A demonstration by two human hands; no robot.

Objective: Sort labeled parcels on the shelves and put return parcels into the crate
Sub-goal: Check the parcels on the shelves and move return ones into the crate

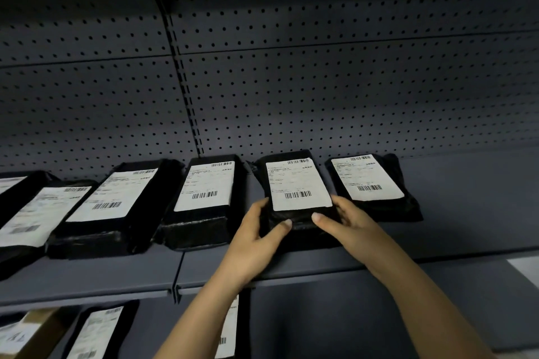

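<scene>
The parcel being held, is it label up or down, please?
Label up: the parcel shows its white barcoded label; left hand and right hand grip its near end.

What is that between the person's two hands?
A black parcel with a white label; the left hand and right hand grip its near corners, seen in the head view.

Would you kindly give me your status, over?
Left hand, right hand: both gripping near end of black plastic-wrapped white-labelled parcel on grey metal shelf. Similar parcels close on both sides.
</scene>
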